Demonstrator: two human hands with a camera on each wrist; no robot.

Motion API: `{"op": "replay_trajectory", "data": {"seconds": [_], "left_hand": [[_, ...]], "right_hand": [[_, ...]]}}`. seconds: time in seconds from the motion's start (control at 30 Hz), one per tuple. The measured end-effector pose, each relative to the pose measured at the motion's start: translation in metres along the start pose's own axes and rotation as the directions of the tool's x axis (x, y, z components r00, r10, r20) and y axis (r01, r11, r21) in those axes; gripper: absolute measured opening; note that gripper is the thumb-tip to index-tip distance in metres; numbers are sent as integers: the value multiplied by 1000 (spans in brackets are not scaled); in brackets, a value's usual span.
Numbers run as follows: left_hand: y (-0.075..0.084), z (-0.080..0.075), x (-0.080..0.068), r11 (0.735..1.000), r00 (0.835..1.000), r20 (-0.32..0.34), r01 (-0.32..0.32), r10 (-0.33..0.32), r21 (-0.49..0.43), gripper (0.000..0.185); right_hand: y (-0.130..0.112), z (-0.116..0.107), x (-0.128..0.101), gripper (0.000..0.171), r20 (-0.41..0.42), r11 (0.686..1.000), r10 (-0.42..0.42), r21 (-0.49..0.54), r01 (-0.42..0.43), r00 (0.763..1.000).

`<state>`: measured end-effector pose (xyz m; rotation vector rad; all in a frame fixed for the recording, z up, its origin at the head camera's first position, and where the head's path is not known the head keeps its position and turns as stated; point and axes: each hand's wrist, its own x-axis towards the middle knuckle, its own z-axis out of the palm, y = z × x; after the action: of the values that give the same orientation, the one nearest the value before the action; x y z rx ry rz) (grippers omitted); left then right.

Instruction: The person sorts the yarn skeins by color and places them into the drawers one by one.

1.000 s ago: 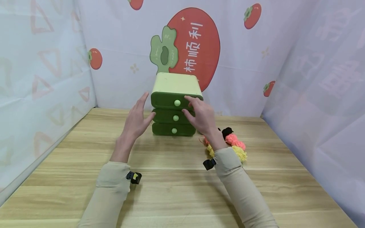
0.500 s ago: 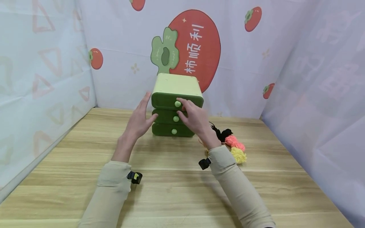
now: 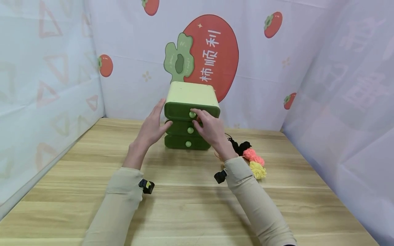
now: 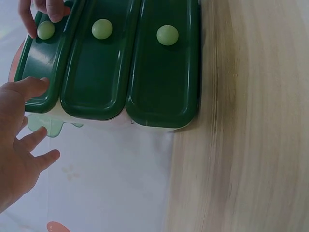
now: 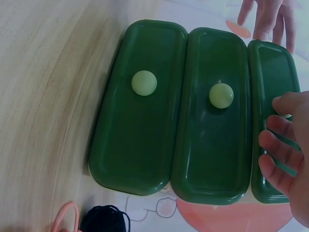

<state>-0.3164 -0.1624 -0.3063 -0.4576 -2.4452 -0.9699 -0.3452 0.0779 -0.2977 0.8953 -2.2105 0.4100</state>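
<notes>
A small cabinet with three stacked dark green drawers and a pale yellow-green top (image 3: 193,93) stands at the back of the table. My right hand (image 3: 212,129) is at the top drawer (image 3: 176,111), pinching its round pale green knob (image 4: 46,30) between thumb and fingers. The knob is partly covered by the fingers in the right wrist view. My left hand (image 3: 150,128) is beside the cabinet's left side, fingers extended and thumb (image 4: 36,87) in front of the top drawer's left end. Whether it touches the cabinet I cannot tell. The middle drawer (image 5: 212,145) and bottom drawer (image 5: 137,140) look closed.
Right of the cabinet lie yarn bundles: black (image 3: 244,147), coral pink (image 3: 253,157) and yellow (image 3: 258,170). Partly behind the right forearm runs a loose strand. Printed fabric walls (image 3: 129,95) enclose the wooden table (image 3: 184,208) at the back and sides.
My right hand has moved left from the top drawer's right part onto its knob. The left hand has shifted slightly right, closer to the cabinet. The whole head view has tilted slightly upward.
</notes>
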Motion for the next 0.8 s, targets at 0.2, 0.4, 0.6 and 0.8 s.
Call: {"op": "replay_trajectory", "data": {"seconds": [0.2, 0.4, 0.6, 0.8], "left_hand": [[0, 2, 4, 999, 1000, 15, 25, -24, -33, 84], [-1, 5, 9, 994, 998, 26, 52, -50, -101, 85], [-2, 6, 9, 989, 997, 40, 65, -60, -133, 86], [-4, 11, 5, 981, 996, 48, 83, -76, -175, 87]], "right_hand": [[2, 4, 1, 38, -33, 1000, -8, 17, 8, 999], [2, 5, 5, 34, -34, 999, 6, 35, -5, 999], [1, 4, 7, 28, -40, 999, 25, 35, -24, 999], [1, 6, 3, 27, -27, 999, 33, 41, -32, 999]]}}
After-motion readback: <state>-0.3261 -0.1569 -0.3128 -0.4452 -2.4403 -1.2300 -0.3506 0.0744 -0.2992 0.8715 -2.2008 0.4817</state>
